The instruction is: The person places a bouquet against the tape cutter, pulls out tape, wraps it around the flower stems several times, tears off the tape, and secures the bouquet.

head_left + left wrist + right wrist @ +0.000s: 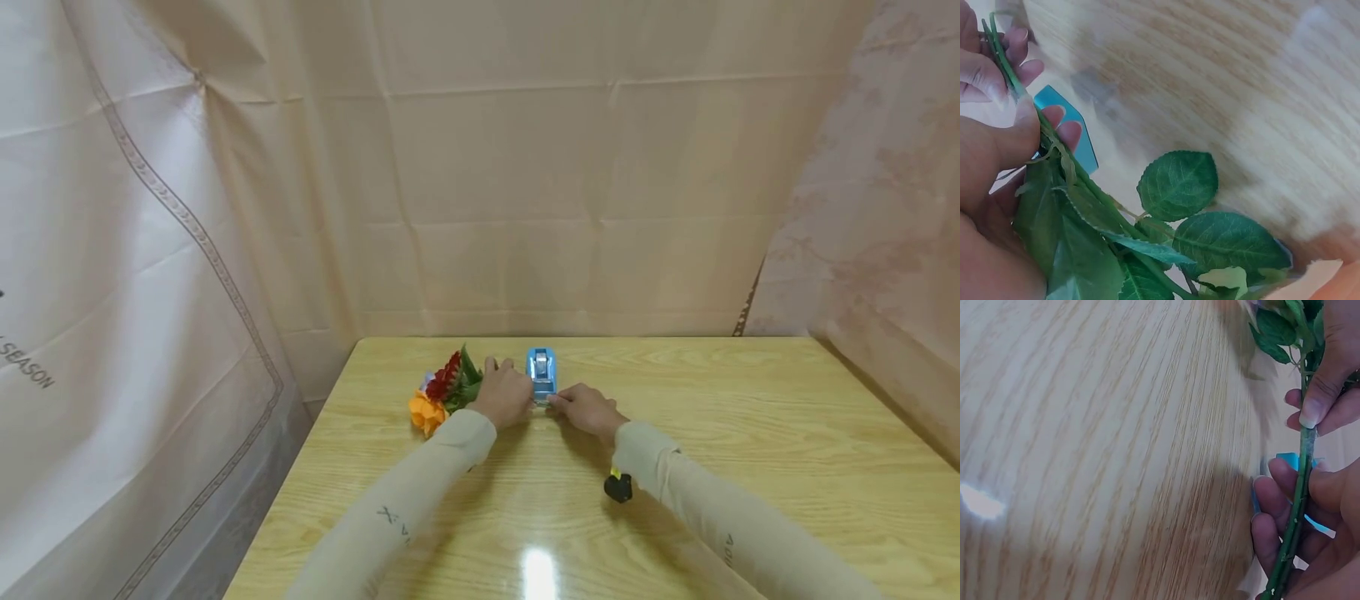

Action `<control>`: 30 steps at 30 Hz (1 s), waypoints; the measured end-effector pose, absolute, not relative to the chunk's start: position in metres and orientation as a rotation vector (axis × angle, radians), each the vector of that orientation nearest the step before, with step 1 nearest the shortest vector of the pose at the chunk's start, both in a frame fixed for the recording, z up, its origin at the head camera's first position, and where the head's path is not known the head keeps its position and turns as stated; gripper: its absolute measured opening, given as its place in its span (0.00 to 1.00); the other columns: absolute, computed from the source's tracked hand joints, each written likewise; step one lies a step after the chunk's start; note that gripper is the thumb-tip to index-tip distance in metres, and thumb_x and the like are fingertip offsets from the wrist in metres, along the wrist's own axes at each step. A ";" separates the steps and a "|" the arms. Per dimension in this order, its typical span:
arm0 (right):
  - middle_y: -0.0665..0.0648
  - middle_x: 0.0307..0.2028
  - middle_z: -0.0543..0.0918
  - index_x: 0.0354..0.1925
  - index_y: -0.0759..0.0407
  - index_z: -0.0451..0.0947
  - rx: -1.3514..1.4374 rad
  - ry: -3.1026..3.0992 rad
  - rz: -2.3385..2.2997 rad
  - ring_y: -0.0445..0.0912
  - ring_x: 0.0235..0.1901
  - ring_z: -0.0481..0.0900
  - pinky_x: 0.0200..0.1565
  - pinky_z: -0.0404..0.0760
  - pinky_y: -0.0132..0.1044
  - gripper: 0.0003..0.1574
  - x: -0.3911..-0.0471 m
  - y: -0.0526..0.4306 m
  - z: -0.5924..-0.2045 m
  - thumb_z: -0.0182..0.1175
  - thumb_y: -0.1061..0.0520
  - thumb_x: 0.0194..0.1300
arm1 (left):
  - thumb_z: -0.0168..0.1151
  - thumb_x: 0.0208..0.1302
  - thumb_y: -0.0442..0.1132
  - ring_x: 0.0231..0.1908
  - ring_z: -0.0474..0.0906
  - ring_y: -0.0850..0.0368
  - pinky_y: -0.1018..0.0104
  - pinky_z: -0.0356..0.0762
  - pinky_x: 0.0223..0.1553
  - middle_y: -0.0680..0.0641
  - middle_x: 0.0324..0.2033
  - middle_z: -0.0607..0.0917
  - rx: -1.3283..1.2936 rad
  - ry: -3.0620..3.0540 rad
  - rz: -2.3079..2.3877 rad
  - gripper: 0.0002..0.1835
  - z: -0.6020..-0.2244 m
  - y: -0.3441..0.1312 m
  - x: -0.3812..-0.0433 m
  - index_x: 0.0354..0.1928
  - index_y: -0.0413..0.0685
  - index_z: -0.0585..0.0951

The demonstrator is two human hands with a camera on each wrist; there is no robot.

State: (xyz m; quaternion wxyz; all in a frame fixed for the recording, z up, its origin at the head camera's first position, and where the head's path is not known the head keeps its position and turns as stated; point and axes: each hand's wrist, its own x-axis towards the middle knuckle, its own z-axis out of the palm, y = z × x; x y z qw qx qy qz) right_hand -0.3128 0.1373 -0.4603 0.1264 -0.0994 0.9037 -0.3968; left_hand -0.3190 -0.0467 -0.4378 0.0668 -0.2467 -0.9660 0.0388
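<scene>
A bunch of flowers, one orange flower [427,412] and one red flower [444,377] among them, points to the left above the table. My left hand [505,393] pinches the green stems just below the leaves [1179,187], thumb on top. Farther down, the fingers of my right hand [590,410] curl round the lower stems [1294,531]. Between the two hands a strip of clear tape [1308,440] wraps the stems. Directly behind the hands stands a blue tape dispenser [551,367], its front end close to the fingers.
The wood-grain table [750,417] reaches back to a beige hanging cloth [495,167]. A pale printed cloth [150,333] hangs along the left side. Below the right wrist shows a small black object [618,487] with a yellow mark.
</scene>
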 end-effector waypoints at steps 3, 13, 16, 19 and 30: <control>0.52 0.32 0.89 0.46 0.58 0.88 -0.276 2.620 -1.169 0.61 0.60 0.78 0.65 0.29 0.77 0.22 -0.312 0.137 -0.458 0.50 0.49 0.81 | 0.69 0.68 0.51 0.35 0.69 0.58 0.55 0.59 0.44 0.61 0.30 0.88 -0.723 -2.906 0.125 0.08 -0.438 -0.046 -0.318 0.34 0.61 0.91; 0.52 0.33 0.89 0.47 0.58 0.88 -0.320 2.596 -1.189 0.52 0.47 0.83 0.63 0.31 0.80 0.20 -0.313 0.141 -0.458 0.53 0.49 0.80 | 0.72 0.61 0.55 0.35 0.67 0.58 0.56 0.58 0.44 0.62 0.34 0.90 -0.655 -2.900 0.146 0.08 -0.436 -0.046 -0.317 0.36 0.65 0.92; 0.51 0.32 0.89 0.44 0.57 0.89 -0.320 2.622 -1.191 0.57 0.54 0.81 0.63 0.32 0.80 0.19 -0.316 0.143 -0.461 0.56 0.48 0.79 | 0.73 0.62 0.55 0.34 0.66 0.57 0.55 0.58 0.45 0.61 0.33 0.90 -0.637 -2.897 0.118 0.08 -0.435 -0.045 -0.317 0.36 0.64 0.92; 0.51 0.34 0.90 0.42 0.56 0.90 -0.305 2.649 -1.204 0.62 0.62 0.76 0.63 0.34 0.80 0.18 -0.317 0.144 -0.462 0.58 0.49 0.78 | 0.73 0.63 0.56 0.34 0.66 0.57 0.55 0.56 0.44 0.60 0.32 0.90 -0.625 -2.894 0.102 0.09 -0.435 -0.044 -0.317 0.35 0.63 0.92; 0.57 0.49 0.89 0.46 0.55 0.90 -0.284 2.681 -1.202 0.65 0.64 0.73 0.65 0.40 0.77 0.14 -0.318 0.143 -0.462 0.62 0.49 0.74 | 0.65 0.69 0.56 0.39 0.69 0.55 0.51 0.57 0.47 0.61 0.30 0.87 -0.687 -2.994 -0.153 0.17 -0.442 -0.059 -0.330 0.26 0.57 0.89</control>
